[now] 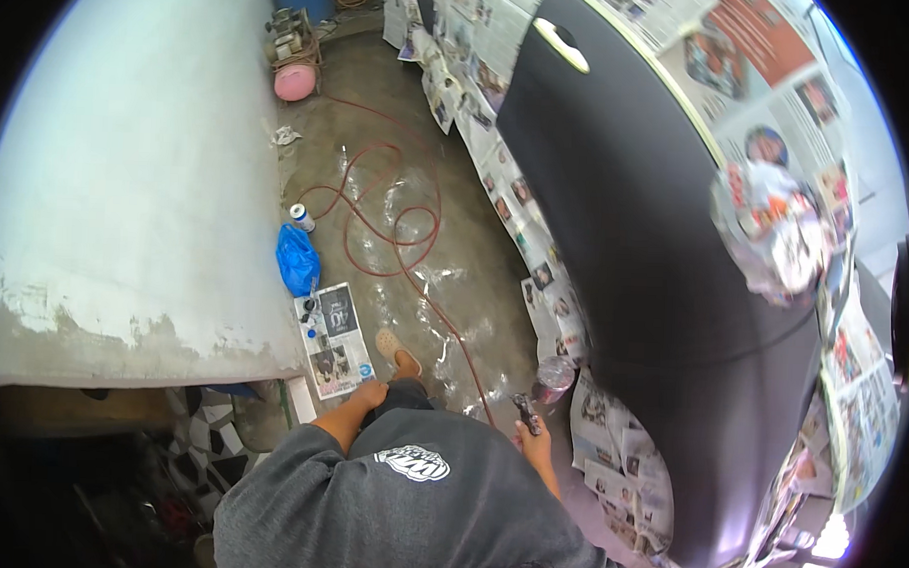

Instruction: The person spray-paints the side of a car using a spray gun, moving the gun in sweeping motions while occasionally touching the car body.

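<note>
Right hand (537, 447) wrapped round the spray gun (526, 415), which points forward of the fist; clear cup (553, 376) just ahead of it, though the join is too small to confirm. Red hose (443, 319) runs up to the right hand's left side. Black panel (666, 241) stands to that hand's right. Left hand (372, 393) on the knee (402, 397), finger spread cannot be told; newspaper (348, 315) lies just ahead of it, blue bag (297, 260) farther forward.
</note>
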A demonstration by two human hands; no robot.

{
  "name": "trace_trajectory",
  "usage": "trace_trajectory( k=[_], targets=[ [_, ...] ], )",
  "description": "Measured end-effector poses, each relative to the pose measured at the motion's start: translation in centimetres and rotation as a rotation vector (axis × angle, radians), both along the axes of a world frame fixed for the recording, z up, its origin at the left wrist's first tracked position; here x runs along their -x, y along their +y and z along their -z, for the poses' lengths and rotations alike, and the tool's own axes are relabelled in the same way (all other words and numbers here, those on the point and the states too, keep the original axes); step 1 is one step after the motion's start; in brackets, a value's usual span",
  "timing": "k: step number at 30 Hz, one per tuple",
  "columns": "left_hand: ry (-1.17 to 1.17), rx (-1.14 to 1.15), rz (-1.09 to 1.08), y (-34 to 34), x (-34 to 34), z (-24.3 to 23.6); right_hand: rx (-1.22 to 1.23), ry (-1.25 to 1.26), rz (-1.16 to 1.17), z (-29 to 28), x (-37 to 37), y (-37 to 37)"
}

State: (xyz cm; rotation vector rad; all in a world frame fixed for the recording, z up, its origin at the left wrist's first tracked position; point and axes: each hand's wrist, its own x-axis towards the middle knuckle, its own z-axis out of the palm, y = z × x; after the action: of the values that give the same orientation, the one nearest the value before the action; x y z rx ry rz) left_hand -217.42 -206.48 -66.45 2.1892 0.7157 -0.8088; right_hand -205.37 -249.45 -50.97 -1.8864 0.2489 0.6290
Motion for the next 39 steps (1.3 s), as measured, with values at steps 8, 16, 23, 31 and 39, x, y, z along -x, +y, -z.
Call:
trace_trajectory(
  k=[8,16,23,31,39],
  targets=[
    [-0.078,0.241,-0.513,18.4,-5.2,0.2,0.022,0.046,0.313,7.6,-11.9,12.9],
    [-0.318,0.125,-0.576,29.2,-5.7,0.5,0.069,0.157,0.449,11.4,-22.3,24.1],
    [-0.326,-0.001,-0.301,29.2,-11.5,0.5,0.030,0.180,0.459,13.4,-28.4,33.0],
    [-0.065,0.281,-0.386,48.5,-25.5,-1.0,-0.009,0.170,0.493,13.5,-36.9,42.4],
    [-0.262,0.113,-0.827,63.5,-37.6,-3.0,0.224,0.119,0.147,6.9,-47.5,52.6]
  ],
)
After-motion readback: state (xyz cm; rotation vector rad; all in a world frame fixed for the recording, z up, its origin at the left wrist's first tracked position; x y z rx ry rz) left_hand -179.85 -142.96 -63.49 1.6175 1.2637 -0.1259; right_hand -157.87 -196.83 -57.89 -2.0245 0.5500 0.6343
